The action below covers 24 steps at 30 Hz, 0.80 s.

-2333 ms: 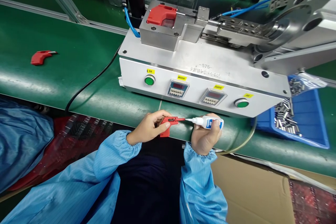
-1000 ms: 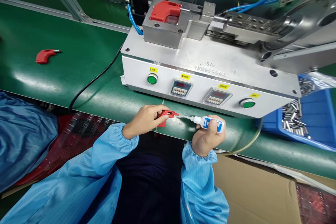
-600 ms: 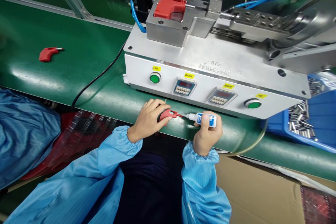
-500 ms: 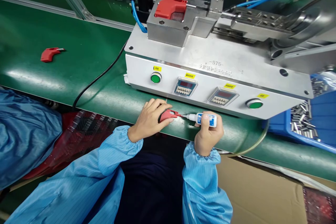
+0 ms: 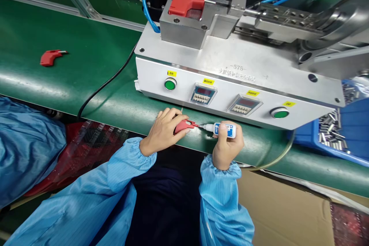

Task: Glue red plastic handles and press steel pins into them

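Note:
My left hand is closed around a red plastic handle shaped like a pistol grip, just over the front of the green bench. My right hand grips a small white glue bottle with a blue label, lying nearly level and pointing left. Its thin nozzle meets the right end of the red handle; whether any liquid comes out is too small to see. Part of the red handle is hidden under my left fingers.
A metal press fixture with another red part stands on a white control box ahead. One more red part lies on the green bench at left. A blue bin holds metal tubes at right. A black cable crosses the bench.
The glue bottle and my right hand have shifted very slightly left, the nozzle still at the red handle. My left hand keeps its hold. The whole view has moved a little.

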Motion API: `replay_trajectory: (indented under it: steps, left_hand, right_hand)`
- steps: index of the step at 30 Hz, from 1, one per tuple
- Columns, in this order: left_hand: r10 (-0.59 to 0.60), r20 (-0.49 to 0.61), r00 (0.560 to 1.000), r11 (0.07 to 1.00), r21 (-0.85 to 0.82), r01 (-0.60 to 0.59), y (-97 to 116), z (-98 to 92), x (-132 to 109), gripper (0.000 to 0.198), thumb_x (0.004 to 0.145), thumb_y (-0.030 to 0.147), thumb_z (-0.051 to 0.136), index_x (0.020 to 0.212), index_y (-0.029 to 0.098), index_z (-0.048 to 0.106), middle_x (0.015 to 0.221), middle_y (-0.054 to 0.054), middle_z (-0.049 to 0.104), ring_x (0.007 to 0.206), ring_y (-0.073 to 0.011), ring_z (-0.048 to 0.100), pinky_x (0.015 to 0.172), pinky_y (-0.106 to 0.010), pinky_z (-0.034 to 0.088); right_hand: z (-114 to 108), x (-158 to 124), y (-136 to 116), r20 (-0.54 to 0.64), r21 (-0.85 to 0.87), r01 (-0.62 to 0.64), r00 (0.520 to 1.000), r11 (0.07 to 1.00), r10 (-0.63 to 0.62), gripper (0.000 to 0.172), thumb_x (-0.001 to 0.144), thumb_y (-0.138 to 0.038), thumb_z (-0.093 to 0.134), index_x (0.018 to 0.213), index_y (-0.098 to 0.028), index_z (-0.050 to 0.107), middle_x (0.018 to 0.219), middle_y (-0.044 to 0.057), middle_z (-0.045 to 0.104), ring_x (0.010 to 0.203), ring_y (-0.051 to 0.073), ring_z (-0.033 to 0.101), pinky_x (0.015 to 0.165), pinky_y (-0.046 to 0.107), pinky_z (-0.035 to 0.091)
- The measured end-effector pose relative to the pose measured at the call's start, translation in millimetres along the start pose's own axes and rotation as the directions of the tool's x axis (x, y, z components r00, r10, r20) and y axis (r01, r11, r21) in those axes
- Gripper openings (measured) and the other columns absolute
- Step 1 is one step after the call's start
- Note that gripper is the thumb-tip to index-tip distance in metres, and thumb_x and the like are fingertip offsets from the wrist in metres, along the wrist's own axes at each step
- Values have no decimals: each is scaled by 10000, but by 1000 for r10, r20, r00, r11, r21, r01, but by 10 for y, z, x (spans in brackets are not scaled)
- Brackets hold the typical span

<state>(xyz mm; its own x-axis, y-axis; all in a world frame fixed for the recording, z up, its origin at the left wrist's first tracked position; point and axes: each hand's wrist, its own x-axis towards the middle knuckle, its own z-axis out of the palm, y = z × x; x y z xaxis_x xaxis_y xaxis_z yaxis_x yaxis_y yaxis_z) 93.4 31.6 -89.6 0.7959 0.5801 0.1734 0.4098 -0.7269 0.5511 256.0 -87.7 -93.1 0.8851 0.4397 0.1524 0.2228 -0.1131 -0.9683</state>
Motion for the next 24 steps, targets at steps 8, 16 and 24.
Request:
replay_trajectory:
  steps: [8, 16, 24]
  left_hand:
    - [-6, -11, 1000, 1000, -3, 6, 12, -9, 13, 239, 995, 363, 644, 1169, 221, 728, 1134, -92, 656, 1001, -278, 576, 802, -390, 437]
    - [-12, -11, 1000, 999, -35, 11, 6, 2, 14, 231, 980, 328, 648, 1171, 223, 726, 1134, -88, 659, 1007, -275, 579, 820, -388, 446]
    - [-2, -13, 1000, 999, -42, 2, 20, 12, -28, 227, 1002, 306, 605, 1189, 235, 713, 1147, -89, 673, 1034, -284, 594, 820, -396, 439]
  right_hand:
    - [-37, 27, -3, -77, 187, -44, 995, 981, 59, 488, 823, -670, 773, 861, -208, 623, 708, -36, 589, 503, 106, 502, 478, 252, 418]
    - [-658, 98, 64, 217, 329, -283, 951, 901, 219, 484, 755, -643, 828, 1009, -267, 662, 929, 59, 718, 967, 271, 718, 850, 447, 599]
    - [-707, 112, 81, 223, -134, 63, 974, 989, -32, 278, 914, -424, 736, 1110, -234, 681, 1155, 110, 765, 1171, 296, 697, 1088, 536, 521]
